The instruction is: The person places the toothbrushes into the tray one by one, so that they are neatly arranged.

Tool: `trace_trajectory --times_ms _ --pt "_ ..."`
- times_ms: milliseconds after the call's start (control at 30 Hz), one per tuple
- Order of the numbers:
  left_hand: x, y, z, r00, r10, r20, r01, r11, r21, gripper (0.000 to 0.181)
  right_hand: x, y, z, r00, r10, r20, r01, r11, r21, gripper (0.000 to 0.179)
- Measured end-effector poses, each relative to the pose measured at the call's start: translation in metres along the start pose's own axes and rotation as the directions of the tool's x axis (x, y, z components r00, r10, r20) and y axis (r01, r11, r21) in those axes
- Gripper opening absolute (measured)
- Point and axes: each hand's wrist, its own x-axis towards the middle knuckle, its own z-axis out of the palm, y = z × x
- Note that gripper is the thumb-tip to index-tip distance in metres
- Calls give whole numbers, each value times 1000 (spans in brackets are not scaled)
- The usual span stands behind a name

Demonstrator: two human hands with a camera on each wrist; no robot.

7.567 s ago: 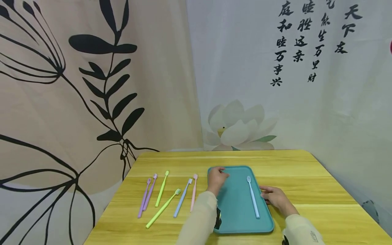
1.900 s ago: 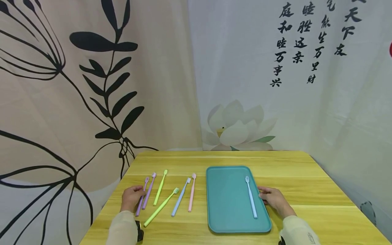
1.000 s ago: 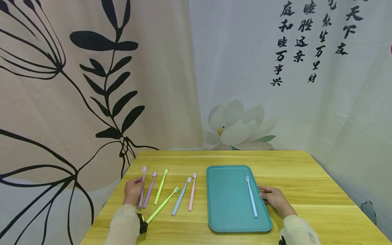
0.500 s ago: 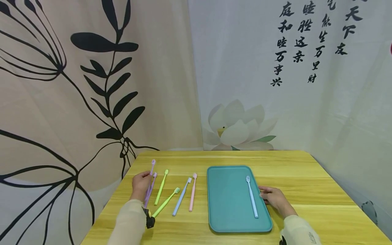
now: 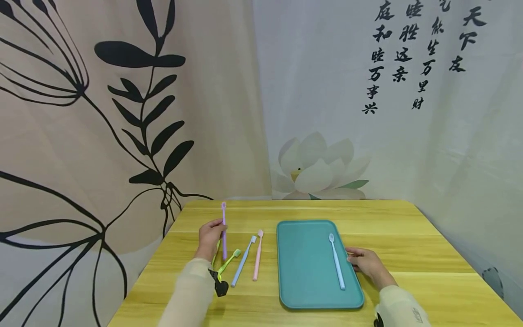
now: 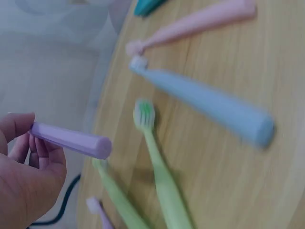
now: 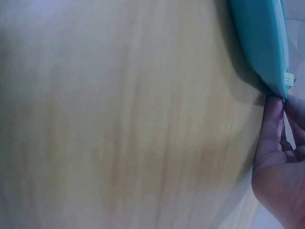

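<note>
1. Nearest, at left cuff: black wrist camera (image 5: 219, 286), overlapping green brush (image 5: 230, 260) in head view. Could snag or roll that brush if lowered, from attention fixed on fingers.
2. Beyond, on desk (image 5: 408, 240): blue brush (image 5: 244, 262) and pink brush (image 5: 258, 255), heads just beside each other. Could be knocked askew by a low sweep toward tray (image 5: 306, 268).
3. Inside tray, toward right side: pale-blue brush (image 5: 337, 265), head pointing away. Could slide or be struck if tray tips, or if crossed too low.
4. At tray's right edge: right hand (image 5: 367, 266), grip narrow, rim pinched between thumb and finger. Cannot tell how firmly. Could drag or tilt tray through an uneven pull.
5. Farther, off desk: purple brush (image 5: 224, 245), head up, handle below. Pinched by thumb and fingers of left hand (image 5: 209, 237), near upper part. Could swivel or slip, owing to narrow hold and long free handle.
6. Below that hand, in left wrist view: second green brush (image 6: 120, 196) and second purple brush (image 6: 102, 216), mostly cut off. Could be brushed by a dip.
7. Farthest: printed cloth (image 5: 229, 113), beyond desk's far edge.
</note>
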Motion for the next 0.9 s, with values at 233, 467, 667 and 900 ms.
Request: trace_trajectory --times_ms 233,467,667,900 --pt "-5 1 28 999 -30 16 31 994 -107 35 -1 1 0 1000 -5 -1 5 1000 -1 42" --pt "-15 -1 52 999 -26 39 30 994 -103 31 -1 0 0 1000 -6 -3 6 1000 6 41" --pt "-22 -2 72 995 -16 99 28 992 -122 30 -1 -1 1 1000 -2 -6 2 1000 5 41" --pt "-33 -2 94 989 -30 146 54 985 -161 29 -3 -2 1 1000 -7 2 7 1000 9 42"
